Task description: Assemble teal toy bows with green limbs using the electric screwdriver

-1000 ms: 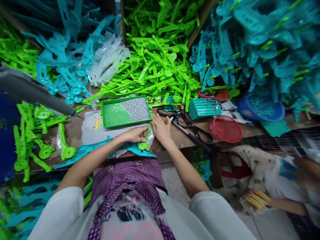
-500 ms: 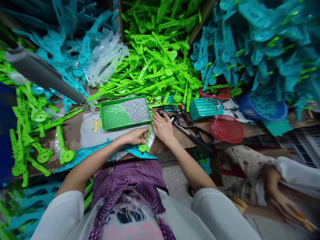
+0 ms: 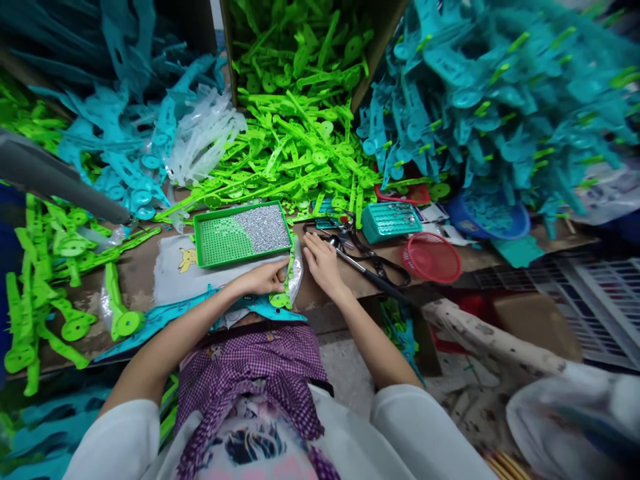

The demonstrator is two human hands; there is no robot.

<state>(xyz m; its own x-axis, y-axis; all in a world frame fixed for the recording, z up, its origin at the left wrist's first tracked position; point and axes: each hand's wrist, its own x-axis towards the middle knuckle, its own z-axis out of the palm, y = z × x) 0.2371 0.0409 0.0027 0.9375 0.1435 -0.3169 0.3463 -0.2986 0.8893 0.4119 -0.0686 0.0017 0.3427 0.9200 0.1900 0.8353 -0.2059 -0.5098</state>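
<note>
My left hand (image 3: 263, 277) pinches a green plastic arm piece (image 3: 286, 283) that lies on a clear plastic bag at the bench's front edge, just below a green tray (image 3: 220, 239) half covered with small silver screws. My right hand (image 3: 320, 259) rests beside it on the bench, fingers curled and close together near the piece's upper end; what they hold, if anything, is hidden. A turquoise plastic piece (image 3: 165, 313) lies under my left forearm.
Black-handled scissors (image 3: 367, 260) lie right of my right hand, then a teal basket (image 3: 389, 221) and a red round basket (image 3: 431, 257). Heaps of green pieces (image 3: 300, 140) and turquoise pieces (image 3: 480, 113) fill the back. Another person's sleeve (image 3: 500, 353) is at lower right.
The view has shifted left and down slightly. The person at the lower right has moved, an arm swinging across. My hands stay on the green piece.
</note>
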